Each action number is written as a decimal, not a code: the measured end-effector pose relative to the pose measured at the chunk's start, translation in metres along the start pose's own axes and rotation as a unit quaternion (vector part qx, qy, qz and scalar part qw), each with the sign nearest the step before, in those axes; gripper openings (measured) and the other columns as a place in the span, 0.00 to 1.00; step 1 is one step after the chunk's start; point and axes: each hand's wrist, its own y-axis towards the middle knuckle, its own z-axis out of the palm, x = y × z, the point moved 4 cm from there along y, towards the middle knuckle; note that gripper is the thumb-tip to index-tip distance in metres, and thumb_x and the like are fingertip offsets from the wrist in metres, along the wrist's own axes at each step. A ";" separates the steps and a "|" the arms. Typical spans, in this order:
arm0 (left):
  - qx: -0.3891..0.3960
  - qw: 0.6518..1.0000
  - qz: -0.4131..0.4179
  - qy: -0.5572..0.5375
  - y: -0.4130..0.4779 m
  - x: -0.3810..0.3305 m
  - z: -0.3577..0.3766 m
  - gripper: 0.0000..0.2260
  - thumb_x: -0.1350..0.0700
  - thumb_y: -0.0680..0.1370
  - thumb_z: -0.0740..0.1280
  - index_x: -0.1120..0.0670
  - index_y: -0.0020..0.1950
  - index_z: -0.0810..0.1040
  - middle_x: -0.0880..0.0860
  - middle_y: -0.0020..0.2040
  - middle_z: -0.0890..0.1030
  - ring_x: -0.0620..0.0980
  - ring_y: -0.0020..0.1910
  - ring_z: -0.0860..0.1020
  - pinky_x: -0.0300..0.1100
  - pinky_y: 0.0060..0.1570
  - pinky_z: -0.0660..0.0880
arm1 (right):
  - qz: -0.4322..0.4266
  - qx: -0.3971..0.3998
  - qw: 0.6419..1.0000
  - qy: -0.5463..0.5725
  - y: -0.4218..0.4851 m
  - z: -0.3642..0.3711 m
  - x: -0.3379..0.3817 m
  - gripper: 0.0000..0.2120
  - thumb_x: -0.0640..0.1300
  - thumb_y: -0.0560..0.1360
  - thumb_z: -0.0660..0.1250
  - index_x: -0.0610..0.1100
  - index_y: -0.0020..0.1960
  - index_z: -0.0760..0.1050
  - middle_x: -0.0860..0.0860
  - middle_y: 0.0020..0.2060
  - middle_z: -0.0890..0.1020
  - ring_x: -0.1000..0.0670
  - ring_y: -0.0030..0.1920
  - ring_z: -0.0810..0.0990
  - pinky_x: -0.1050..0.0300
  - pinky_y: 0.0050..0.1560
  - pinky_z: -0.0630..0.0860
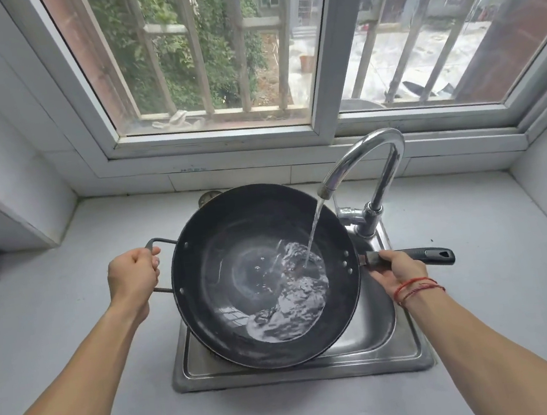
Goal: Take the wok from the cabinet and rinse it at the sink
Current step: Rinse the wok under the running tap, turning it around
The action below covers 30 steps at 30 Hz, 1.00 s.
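Left hand (pixel 134 278): closed tight round loop handle (pixel 162 240) of wok (pixel 239 280). Right hand (pixel 398 269): fingers wrapped round long black handle (pixel 432 252). Wok: dark, held over steel sink (pixel 302 372), under running tap (pixel 378 146), water (pixel 294 308) pooling inside.

Home kitchen: steel sink (pixel 409 339), faucet (pixel 368 161), barred window (pixel 212 59).

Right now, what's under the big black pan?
The metal sink: its rim and right basin wall show. The wok covers the rest, so the drain and anything in the basin are hidden.
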 end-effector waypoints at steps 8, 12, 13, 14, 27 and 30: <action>-0.018 0.998 0.054 0.012 0.005 -0.023 -0.011 0.14 0.64 0.81 0.57 0.59 0.38 0.76 0.51 0.36 0.75 0.48 0.31 0.68 0.41 0.34 0.66 | 0.008 0.023 0.999 0.021 -0.001 0.020 -0.006 0.05 0.26 0.74 0.64 0.34 0.45 0.73 0.37 0.42 0.80 0.41 0.42 0.81 0.40 0.35 0.81; -0.024 0.998 0.063 0.010 0.008 -0.029 -0.014 0.14 0.64 0.81 0.57 0.58 0.38 0.76 0.51 0.35 0.75 0.48 0.31 0.68 0.41 0.34 0.65 | 0.012 0.034 0.999 0.027 -0.003 0.028 -0.005 0.05 0.26 0.74 0.64 0.34 0.44 0.72 0.37 0.40 0.80 0.41 0.41 0.81 0.41 0.32 0.82; -0.025 0.998 0.064 0.010 0.009 -0.029 -0.015 0.14 0.63 0.81 0.57 0.58 0.38 0.77 0.51 0.36 0.75 0.48 0.31 0.68 0.41 0.34 0.66 | 0.014 0.040 0.999 0.029 -0.004 0.030 -0.005 0.05 0.26 0.74 0.64 0.34 0.44 0.72 0.36 0.40 0.80 0.41 0.41 0.81 0.42 0.31 0.82; -0.027 0.997 0.065 0.010 0.010 -0.030 -0.015 0.14 0.63 0.81 0.57 0.58 0.38 0.77 0.51 0.36 0.76 0.47 0.31 0.68 0.41 0.34 0.66 | 0.017 0.047 0.998 0.032 -0.005 0.032 -0.004 0.05 0.26 0.74 0.63 0.34 0.44 0.72 0.36 0.40 0.80 0.41 0.41 0.81 0.42 0.31 0.82; -0.029 0.994 0.107 0.018 0.024 -0.046 -0.029 0.15 0.61 0.82 0.57 0.57 0.39 0.77 0.50 0.38 0.77 0.47 0.33 0.69 0.40 0.35 0.66 | 0.052 0.071 0.994 0.062 -0.013 0.060 -0.011 0.07 0.26 0.76 0.59 0.36 0.44 0.72 0.39 0.37 0.77 0.43 0.39 0.79 0.46 0.24 0.79; -0.032 0.993 0.116 0.017 0.025 -0.048 -0.033 0.15 0.62 0.83 0.57 0.57 0.38 0.76 0.51 0.36 0.75 0.48 0.33 0.70 0.40 0.35 0.66 | 0.062 0.076 0.993 0.060 -0.011 0.064 -0.017 0.07 0.27 0.76 0.59 0.36 0.44 0.71 0.40 0.37 0.77 0.43 0.39 0.79 0.47 0.24 0.79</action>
